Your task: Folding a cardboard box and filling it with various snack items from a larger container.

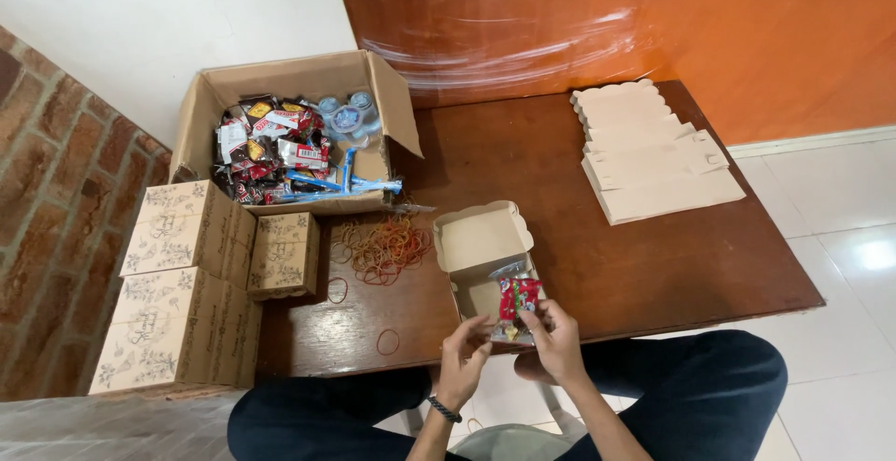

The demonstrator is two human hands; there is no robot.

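Note:
A small open cardboard box (478, 237) with a scalloped lid sits near the front edge of the brown wooden table (635, 256). Over its tray both hands meet on a red snack packet (516, 299). My right hand (557, 338) grips the packet from the right and below. My left hand (464, 356), with a dark band at the wrist, pinches its lower left edge. The packet stands half inside the box.
A large open carton (210, 97) at the back left holds snack packets, water cups and blue-wrapped items. Closed printed boxes (187, 279) stack at the left. Loose rubber bands (381, 248) lie beside the open box. Flat unfolded box blanks (649, 158) pile at the back right.

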